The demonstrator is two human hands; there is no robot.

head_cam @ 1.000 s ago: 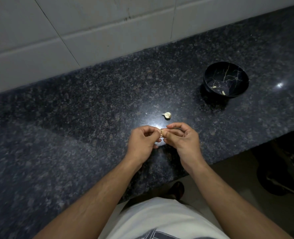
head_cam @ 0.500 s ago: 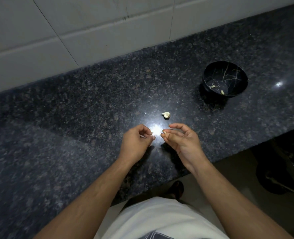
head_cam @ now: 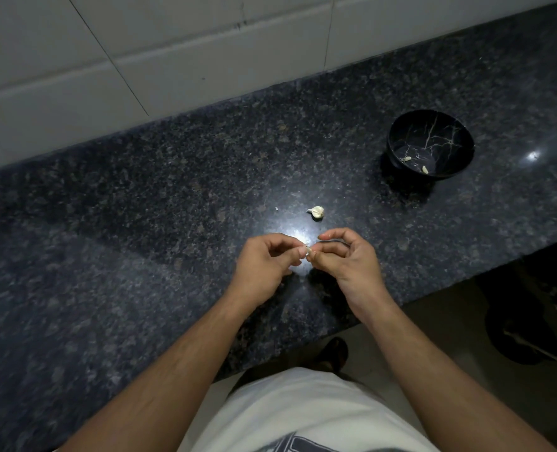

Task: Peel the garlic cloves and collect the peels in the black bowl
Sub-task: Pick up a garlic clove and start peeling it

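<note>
While half a second ago the two hands were apart, now the left hand (head_cam: 264,265) and the right hand (head_cam: 345,259) meet again over the counter (head_cam: 140,223), both pinching the small garlic clove (head_cam: 308,250) between their fingertips. I judge the peeling continues. Another clove (head_cam: 316,212) lies just beyond, and the black bowl (head_cam: 430,143) stands well apart at right, holding two pale bits.

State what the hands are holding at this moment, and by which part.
A small garlic clove is pinched between the fingertips of the left hand and the right hand, over the counter. Which end each grip takes is too small to tell.
</note>
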